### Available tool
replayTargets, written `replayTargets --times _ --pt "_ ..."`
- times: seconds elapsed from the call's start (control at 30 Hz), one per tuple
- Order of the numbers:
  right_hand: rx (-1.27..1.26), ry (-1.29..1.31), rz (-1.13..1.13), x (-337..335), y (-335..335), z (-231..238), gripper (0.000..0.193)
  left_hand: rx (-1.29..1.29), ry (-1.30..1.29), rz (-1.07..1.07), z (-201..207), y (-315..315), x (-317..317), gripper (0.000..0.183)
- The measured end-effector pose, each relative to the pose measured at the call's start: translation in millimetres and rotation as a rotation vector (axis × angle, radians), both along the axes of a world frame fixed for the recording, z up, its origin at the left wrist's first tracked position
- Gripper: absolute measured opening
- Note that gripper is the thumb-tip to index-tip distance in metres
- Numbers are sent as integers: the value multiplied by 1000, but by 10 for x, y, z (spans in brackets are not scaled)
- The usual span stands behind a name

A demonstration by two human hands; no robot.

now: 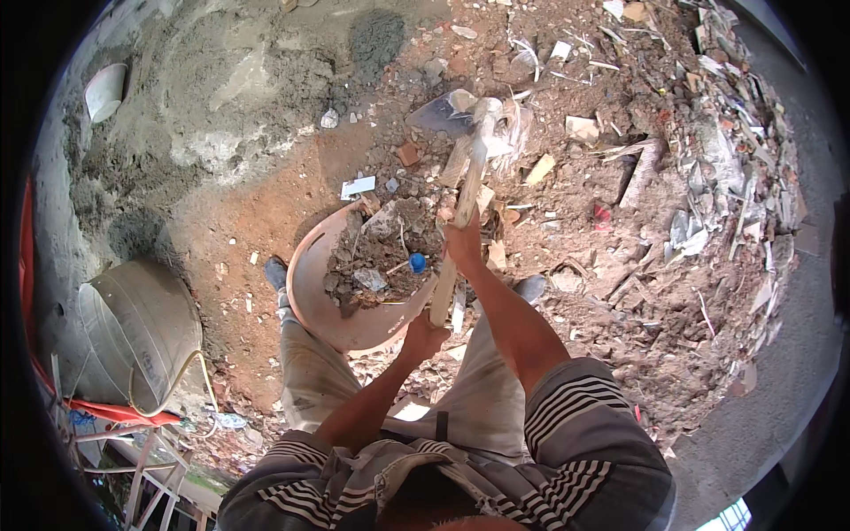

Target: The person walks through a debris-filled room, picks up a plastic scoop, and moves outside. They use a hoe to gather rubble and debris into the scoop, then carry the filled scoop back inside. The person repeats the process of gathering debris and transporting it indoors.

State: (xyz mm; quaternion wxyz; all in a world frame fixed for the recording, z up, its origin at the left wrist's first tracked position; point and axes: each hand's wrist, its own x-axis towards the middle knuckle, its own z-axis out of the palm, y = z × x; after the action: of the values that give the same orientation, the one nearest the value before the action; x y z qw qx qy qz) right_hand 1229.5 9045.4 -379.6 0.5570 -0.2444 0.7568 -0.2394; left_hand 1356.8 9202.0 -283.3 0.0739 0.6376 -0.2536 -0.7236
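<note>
Both my hands are closed round the wooden handle of a hoe (pixel 445 296). My left hand (pixel 425 336) grips the handle's lower end, close to my body. Farther up, my right hand (pixel 462 244) wraps round its middle. The hoe's grey blade (pixel 440 113) rests among the rubble ahead of me, pointing left. Between my feet, left of the handle, sits a wide, dusty round basin (pixel 307 270). Broken rubble (pixel 376 239) fills much of it, with a small blue cup-like piece (pixel 417 262) on top.
Loose rubble (pixel 575 230) with tile and wood scraps spreads to the right, and a debris heap (pixel 735 177) lies along the far-right edge. A large grey barrel (pixel 146 327) lies at the left with a hose (pixel 205 376). A white bucket (pixel 105 92) lies far left on grey ground.
</note>
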Motion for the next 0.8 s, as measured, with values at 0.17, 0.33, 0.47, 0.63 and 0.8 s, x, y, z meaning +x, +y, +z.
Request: replayTargets --times 0.17,0.33,0.47,0.63,0.8 --pt "299 0 -132 747 1366 816 77 286 -167 -285 876 864 627 48" --pt "224 -156 -260 833 1592 1438 80 280 -221 -408 1244 1233 855 57" --pt "-38 -274 -314 363 759 1367 72 140 -88 -321 979 462 511 57" --pt "-422 -97 -89 -382 -1239 1011 86 -161 127 -102 108 -1395 -275 52" --pt "-410 178 40 -811 -2584 377 65 -184 286 121 -528 -2324 -849 28"
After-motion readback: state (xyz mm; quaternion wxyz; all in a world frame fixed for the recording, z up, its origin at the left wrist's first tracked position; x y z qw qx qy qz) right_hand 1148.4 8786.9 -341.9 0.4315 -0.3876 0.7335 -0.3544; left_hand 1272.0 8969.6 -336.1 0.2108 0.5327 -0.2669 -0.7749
